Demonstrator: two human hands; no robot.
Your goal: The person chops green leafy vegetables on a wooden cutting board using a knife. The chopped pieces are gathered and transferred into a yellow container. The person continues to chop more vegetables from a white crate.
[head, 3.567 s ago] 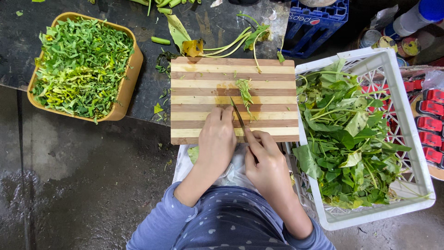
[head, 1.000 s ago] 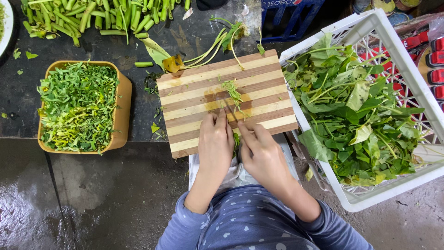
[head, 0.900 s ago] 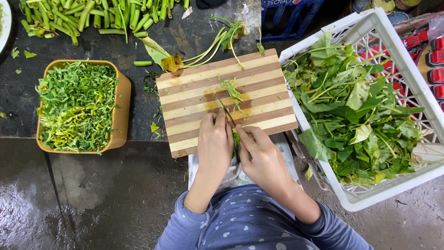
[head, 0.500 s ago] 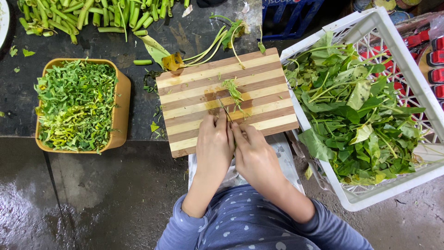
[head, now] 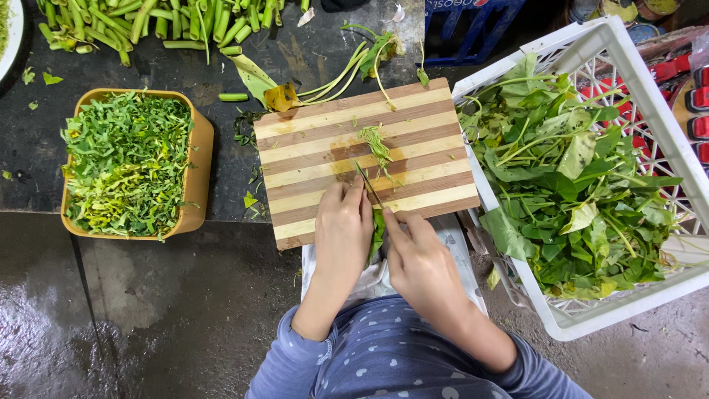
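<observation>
Striped cutting board (head: 354, 140) as landmark; left hand (head: 343, 229) at near edge pins rolled leaf bundle (head: 378, 225); right hand (head: 421, 258) closed on knife (head: 367, 181); small shredded pile (head: 378, 144) mid-board; tub left of board (head: 199, 140) looks full of shreds; crate right of board (head: 628, 66) holds many whole leaves; judged roughly midway.

even, soft overhead light, sharp focus throughout; wet floor (head: 111, 325) shows dull glare, corners slightly darker.
</observation>
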